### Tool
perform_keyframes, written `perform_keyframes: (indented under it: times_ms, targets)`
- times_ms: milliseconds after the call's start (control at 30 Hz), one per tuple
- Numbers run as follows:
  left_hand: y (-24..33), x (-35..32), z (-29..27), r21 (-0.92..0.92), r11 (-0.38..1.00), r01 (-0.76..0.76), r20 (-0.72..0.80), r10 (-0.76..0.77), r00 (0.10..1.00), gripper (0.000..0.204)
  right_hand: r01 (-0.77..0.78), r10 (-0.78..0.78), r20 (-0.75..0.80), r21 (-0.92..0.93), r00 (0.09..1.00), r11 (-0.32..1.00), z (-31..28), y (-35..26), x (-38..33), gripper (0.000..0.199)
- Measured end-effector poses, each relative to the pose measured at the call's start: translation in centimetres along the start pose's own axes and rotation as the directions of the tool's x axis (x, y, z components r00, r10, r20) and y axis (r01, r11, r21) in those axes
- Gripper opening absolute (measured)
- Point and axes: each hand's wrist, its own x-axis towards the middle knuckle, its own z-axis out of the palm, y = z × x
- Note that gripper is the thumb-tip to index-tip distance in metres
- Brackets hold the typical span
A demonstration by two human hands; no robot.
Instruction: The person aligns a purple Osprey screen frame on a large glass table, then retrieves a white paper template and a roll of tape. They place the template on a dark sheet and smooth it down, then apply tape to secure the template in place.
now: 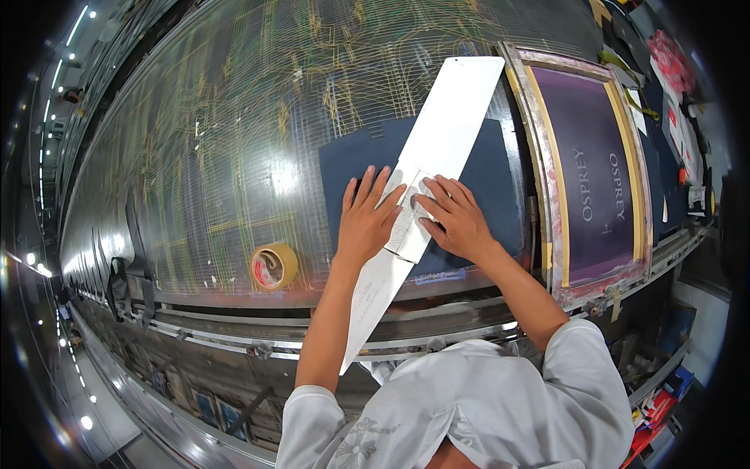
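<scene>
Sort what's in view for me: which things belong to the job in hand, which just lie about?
Job in hand:
- long white strip, under left hand and right hand
- navy fabric piece, beneath the strip

Apparently lying about:
- yellow tape roll
- dark straps, at left
- framed printing screen, at right, untouched; its role is unclear

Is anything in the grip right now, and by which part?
Nothing looks gripped: the left hand and right hand lie spread, fingertips resting on the long white strip near its middle.
</scene>
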Motion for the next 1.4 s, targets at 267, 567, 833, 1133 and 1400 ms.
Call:
perform_keyframes:
  times_ms: [267, 567, 833, 1133, 1400]
  targets:
    - [-0.1, 1.0, 2.3, 0.1, 0.99, 0.1, 0.043, -0.105, 0.994, 0.036, 0.015, -0.014, 0.049, -0.023, 0.999, 1.0, -0.3, 1.3, 1.4, 0.038]
    - [-0.1, 2.1, 2.9, 0.061, 0.984, 0.169, 0.052, -0.173, 0.984, 0.035, -0.01, 0.014, 0.082, -0.059, 0.997, 0.998, 0.2, 2.2, 2.1, 0.039]
    - [0.1, 2.2, 2.9, 0.049, 0.979, 0.196, 0.069, -0.199, 0.978, 0.035, -0.004, 0.014, 0.113, -0.095, 0.994, 0.996, 0.4, 2.2, 2.4, 0.042]
    - [-0.2, 2.5, 3.0, 0.069, 0.978, 0.196, 0.062, -0.201, 0.978, 0.037, 0.016, 0.008, 0.169, -0.139, 0.986, 0.99, 0.7, 2.2, 3.0, 0.048]
    - [0.0, 2.8, 2.8, 0.054, 0.978, 0.202, 0.078, -0.206, 0.975, 0.037, 0.011, 0.019, 0.187, -0.159, 0.982, 0.987, 0.9, 2.3, 3.4, 0.051]
